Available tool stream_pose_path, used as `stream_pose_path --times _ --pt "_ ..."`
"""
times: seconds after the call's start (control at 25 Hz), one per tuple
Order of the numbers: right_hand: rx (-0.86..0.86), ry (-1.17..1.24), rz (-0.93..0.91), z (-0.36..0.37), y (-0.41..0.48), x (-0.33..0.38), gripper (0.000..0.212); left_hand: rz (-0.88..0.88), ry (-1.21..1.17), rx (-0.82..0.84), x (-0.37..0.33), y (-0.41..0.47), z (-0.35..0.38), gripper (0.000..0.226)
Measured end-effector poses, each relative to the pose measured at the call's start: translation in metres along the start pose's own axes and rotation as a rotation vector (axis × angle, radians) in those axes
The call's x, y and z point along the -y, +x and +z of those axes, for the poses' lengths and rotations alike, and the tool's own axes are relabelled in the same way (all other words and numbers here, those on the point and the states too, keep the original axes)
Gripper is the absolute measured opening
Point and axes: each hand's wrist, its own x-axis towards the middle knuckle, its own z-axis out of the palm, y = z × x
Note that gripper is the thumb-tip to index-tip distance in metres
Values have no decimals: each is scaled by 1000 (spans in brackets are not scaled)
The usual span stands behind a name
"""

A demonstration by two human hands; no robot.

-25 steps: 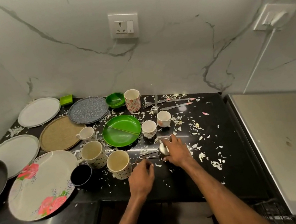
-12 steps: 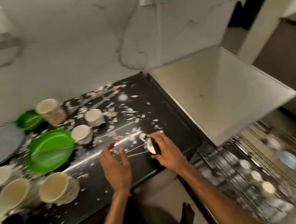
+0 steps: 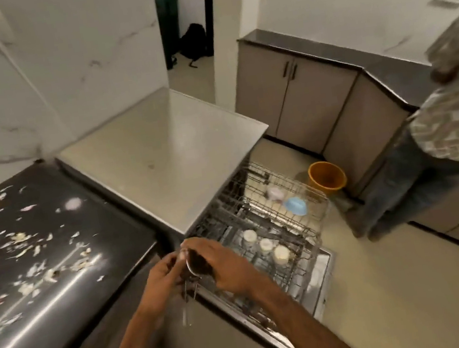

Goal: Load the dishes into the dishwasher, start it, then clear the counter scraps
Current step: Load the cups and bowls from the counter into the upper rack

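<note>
Since the head camera is the only view I have, everything here is read from it. In the lower middle of the frame I have both hands closed on one small bunch of cutlery (image 3: 189, 266). The right hand (image 3: 226, 263) is curled over the heads, and the left hand (image 3: 160, 278) pinches the bunch from the other side. The handles hang down below the hands. Blur hides how many pieces there are and which kinds.

The bunch sits in the air just beside the near corner of the dishwasher (image 3: 166, 159), between the edge of the counter (image 3: 69, 287) at left and the pulled-out racks at centre right. The lower rack (image 3: 300, 240) already carries three pale cups (image 3: 265, 244). The upper rack (image 3: 309, 194) holds a blue bowl (image 3: 295, 206). The door (image 3: 322, 273) lies open beneath them. Scraps (image 3: 23, 237) cover the counter, so that part of the job is not yet done.

I judge the step in hand to be carrying the cutlery across to a rack. I can't make out a cutlery basket, so I would find one before letting go. To do the step well:

- **Grip:** I'd keep one hand firmly on the bunch so no piece slides out.
- **Lowering:** I'd bring it down slowly, clear of the cups, and set it into a slot rather than on open wire, where thin pieces could fall through.

At right, a person (image 3: 450, 126) stands well apart from the racks, with an orange bucket (image 3: 327, 175) near them.
</note>
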Motion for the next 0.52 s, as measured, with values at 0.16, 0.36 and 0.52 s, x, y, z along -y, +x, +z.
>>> stream_pose_path --times 0.16,0.36,0.52 --pt "-84 64 128 -43 -66 -70 86 -94 -61 44 30 19 102 48" --pt "-159 156 286 -82 -148 -146 40 -194 -485 -130 62 30 219 52" --pt "-192 163 355 -91 -170 -184 45 -237 -562 -175 83 50 266 56"
